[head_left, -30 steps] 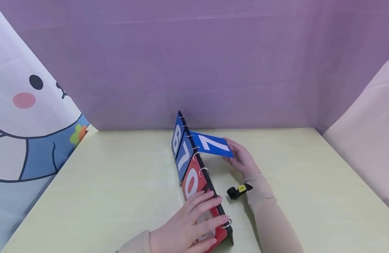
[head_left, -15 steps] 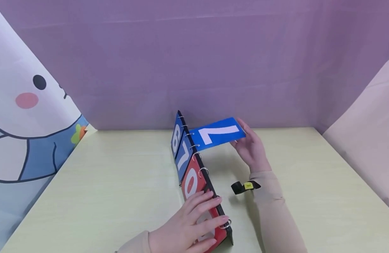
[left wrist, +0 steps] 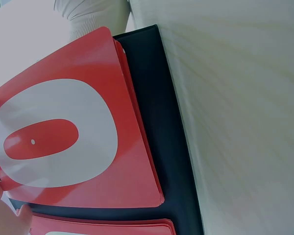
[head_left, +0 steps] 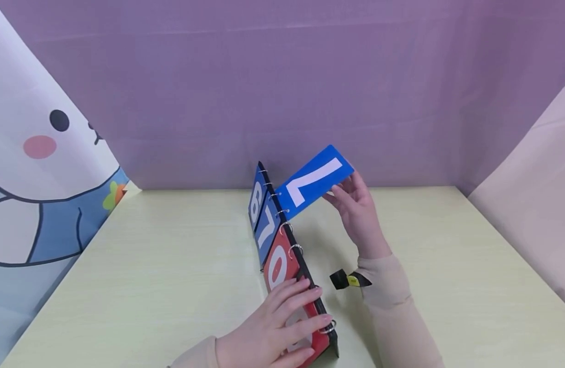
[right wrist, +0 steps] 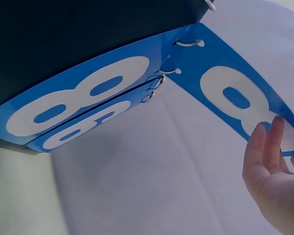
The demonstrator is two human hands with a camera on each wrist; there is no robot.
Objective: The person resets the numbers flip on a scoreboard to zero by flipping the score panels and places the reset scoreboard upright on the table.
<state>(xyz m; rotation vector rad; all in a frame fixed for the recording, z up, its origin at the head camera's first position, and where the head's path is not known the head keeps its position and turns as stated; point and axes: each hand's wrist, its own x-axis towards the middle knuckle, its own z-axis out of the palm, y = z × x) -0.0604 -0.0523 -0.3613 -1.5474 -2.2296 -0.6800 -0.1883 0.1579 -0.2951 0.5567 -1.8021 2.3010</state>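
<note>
A black flip scoreboard (head_left: 310,278) stands tent-like on the table, its number cards hung on metal rings. My left hand (head_left: 271,329) rests on the red cards (left wrist: 130,183) at the near end, fingers laid fairly straight up to the top edge. In the left wrist view a white 0 shows on the front red card. On the far side my right hand (head_left: 362,220) pinches the outer end of a raised blue card (head_left: 310,184). White 7 faces up on it; the underside, in the right wrist view, carries an 8 (right wrist: 223,81).
Blue cards reading 6 (head_left: 256,202) and 7 (head_left: 267,225) hang on the board's left face. A black strap (head_left: 349,279) with a yellow label is on the right wrist. Behind the pale table (head_left: 172,286) hangs a purple cloth (head_left: 282,92); a cartoon-print cloth (head_left: 34,194) is at left.
My right hand has lifted the blue card's free end, swinging it from roughly level up to a steep slant. The left hand and the scoreboard have stayed in place.
</note>
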